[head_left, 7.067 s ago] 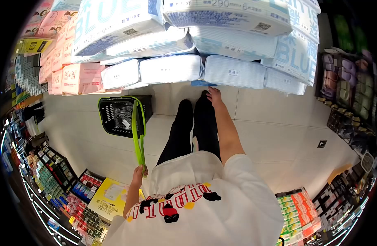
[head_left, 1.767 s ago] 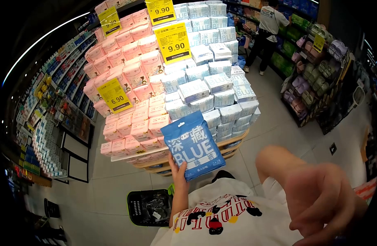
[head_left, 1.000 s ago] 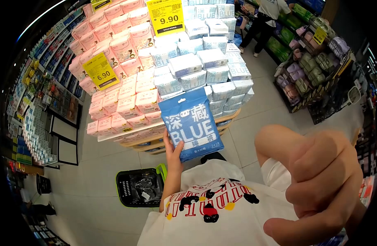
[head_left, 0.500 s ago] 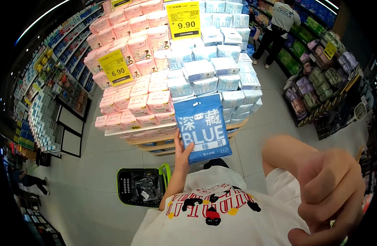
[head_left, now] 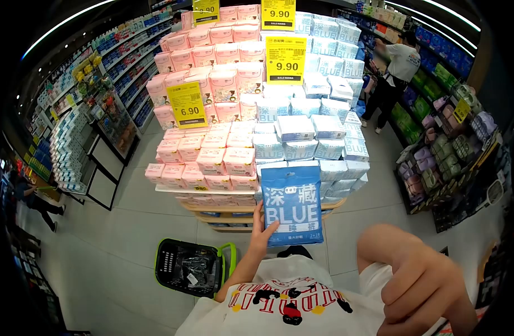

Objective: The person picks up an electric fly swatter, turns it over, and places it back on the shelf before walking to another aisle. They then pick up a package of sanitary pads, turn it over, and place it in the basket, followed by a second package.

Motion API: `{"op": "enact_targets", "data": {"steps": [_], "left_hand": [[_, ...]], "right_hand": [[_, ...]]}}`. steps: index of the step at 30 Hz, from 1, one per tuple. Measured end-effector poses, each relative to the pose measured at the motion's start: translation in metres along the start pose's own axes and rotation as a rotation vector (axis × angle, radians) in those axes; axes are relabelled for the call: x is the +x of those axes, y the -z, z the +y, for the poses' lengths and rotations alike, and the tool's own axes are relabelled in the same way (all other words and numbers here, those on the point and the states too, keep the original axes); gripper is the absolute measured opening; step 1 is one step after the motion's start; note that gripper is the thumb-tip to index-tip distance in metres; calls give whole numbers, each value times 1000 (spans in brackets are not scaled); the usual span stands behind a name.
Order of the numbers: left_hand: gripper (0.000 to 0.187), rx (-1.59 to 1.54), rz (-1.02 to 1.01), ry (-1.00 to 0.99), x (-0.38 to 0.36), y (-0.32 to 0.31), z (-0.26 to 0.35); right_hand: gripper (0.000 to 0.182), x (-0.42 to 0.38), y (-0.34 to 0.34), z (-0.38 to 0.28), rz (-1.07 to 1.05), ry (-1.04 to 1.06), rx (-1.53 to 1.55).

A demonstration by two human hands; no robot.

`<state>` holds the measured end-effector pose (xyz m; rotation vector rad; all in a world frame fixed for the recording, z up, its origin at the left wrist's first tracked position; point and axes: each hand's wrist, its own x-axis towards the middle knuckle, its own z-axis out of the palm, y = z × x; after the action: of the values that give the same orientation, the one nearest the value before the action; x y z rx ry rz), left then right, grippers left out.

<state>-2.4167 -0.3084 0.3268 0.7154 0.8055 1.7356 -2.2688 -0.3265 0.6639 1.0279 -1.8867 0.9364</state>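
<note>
My left hand (head_left: 259,236) grips a blue pack of sanitary sleep pants (head_left: 293,204) by its lower left edge, thumb on the front. The pack is upright, its printed face toward me, before the stacked display. At the lower right, close to the camera, my right hand (head_left: 422,291) is raised with its fingers curled in. Whatever might be inside those fingers is hidden. Beside my left forearm is a black shopping basket (head_left: 181,267) with a green rim and handle; a dark item with a white tag lies in it.
Ahead, pink packs (head_left: 212,159) and pale blue packs (head_left: 301,150) are stacked in tiers under yellow price signs (head_left: 286,60). A rack of slippers (head_left: 447,151) stands at right, with a person (head_left: 399,64) behind it. Shelves (head_left: 72,148) and another person (head_left: 36,201) are at left.
The view has tilted up, so the display sits lower and more right in it. My left hand still holds the pack. My right hand appears lower and stays curled.
</note>
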Motion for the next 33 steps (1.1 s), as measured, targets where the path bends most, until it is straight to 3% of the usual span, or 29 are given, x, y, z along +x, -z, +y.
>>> {"op": "enact_targets", "data": {"steps": [3, 5, 6, 11, 12, 13, 15, 16, 17, 20, 22, 26, 28, 33], "left_hand": [[78, 25, 22, 11, -4, 5, 3], [77, -61, 17, 47, -7, 6, 7], [76, -58, 18, 37, -8, 5, 10], [77, -27, 58, -31, -6, 9, 10], [77, -7, 63, -33, -6, 9, 9], [77, -20, 61, -52, -5, 10, 9], [77, -43, 64, -36, -4, 13, 7], [77, -73, 63, -46, -3, 14, 7], [77, -92, 61, -51, -3, 14, 9], [76, -90, 105, -64, -1, 14, 14], [76, -85, 113, -52, -2, 13, 22], [77, -42, 137, -59, -6, 0, 44], [79, -5, 115, -91, -8, -4, 54], [79, 25, 133, -115, -14, -7, 67]], "right_hand": [[61, -6, -28, -6, 228, 101, -53], [25, -7, -38, -26, 416, -178, -97], [22, -16, 9, -21, -30, -159, 284], [19, -14, 16, 1, -232, -46, 409], [26, -19, 16, 3, -254, -15, 298], [46, -27, 18, 5, -282, 18, 186], [26, -77, 20, 0, -120, -188, 267], [28, -84, 14, 11, 52, -264, 216], [31, -111, 6, 16, 290, -385, 99], [46, -164, 0, 43, 684, -980, -200], [58, -203, 3, 61, 612, -1164, -351], [67, -242, -12, 77, 611, -1246, -392], [80, -244, -25, 81, 720, -1314, -123], [90, -241, -40, 88, 748, -1280, -72]]}}
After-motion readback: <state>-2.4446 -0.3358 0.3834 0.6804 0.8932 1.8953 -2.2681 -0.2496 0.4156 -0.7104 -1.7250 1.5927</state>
